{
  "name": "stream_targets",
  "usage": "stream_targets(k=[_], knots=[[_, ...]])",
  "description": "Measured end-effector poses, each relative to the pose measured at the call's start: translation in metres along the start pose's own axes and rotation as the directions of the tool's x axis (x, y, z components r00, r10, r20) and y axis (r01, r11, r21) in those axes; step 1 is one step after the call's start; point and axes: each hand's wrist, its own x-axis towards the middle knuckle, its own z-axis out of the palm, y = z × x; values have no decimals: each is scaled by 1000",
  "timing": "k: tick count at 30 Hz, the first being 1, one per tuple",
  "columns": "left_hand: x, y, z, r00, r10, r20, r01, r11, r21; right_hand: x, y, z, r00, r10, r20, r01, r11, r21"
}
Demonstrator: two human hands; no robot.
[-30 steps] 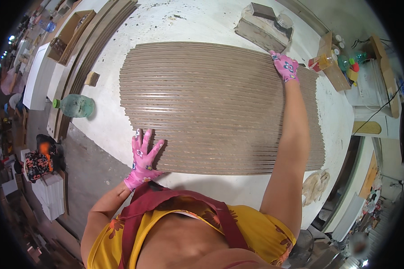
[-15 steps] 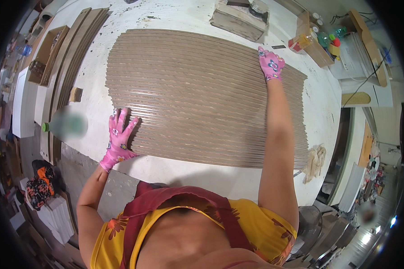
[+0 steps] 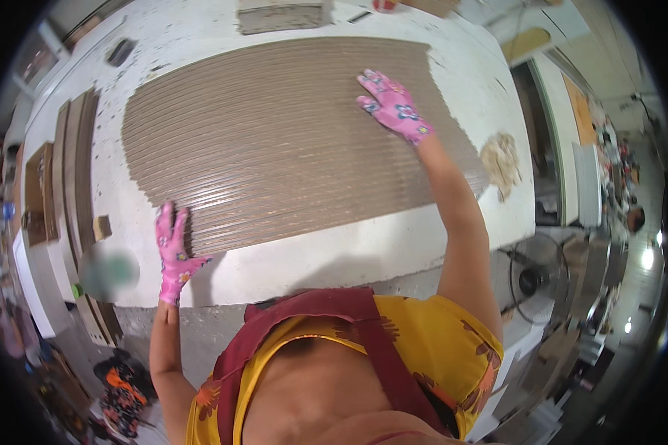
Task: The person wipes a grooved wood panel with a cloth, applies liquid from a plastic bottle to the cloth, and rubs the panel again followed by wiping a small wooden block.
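Left hand in a pink flower-print glove (image 3: 174,256) is spread around the near-left corner of a wide sheet of long, thin grey-brown strips (image 3: 274,141), thumb along the near side. Matching pink-gloved right hand (image 3: 395,109) is splayed over the far right part, so they're well apart, neither clamped on anything. Strips lie across the middle of the white desk (image 3: 393,241), just back from its front edge. My guess: each one's light, bendy lengthwise, kinda slick, edges might chip. I'd grab near both ends
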Motion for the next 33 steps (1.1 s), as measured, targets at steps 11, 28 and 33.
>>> stream_targets(k=[11, 28, 33], knots=[[-53, -19, 50, 867, -477, -140, 201, 593, -779, -248, 185, -72, 440, 800, 407, -355, -262, 898], [-27, -76, 31, 897, -443, 7, 237, 467, -852, -278, 155, -56, 320, 826, 465, -636, -176, 751], [-5, -124, 35, 914, -400, -64, 20, 203, -979, -271, 180, -45, 539, 737, 408, -574, -33, 818]])
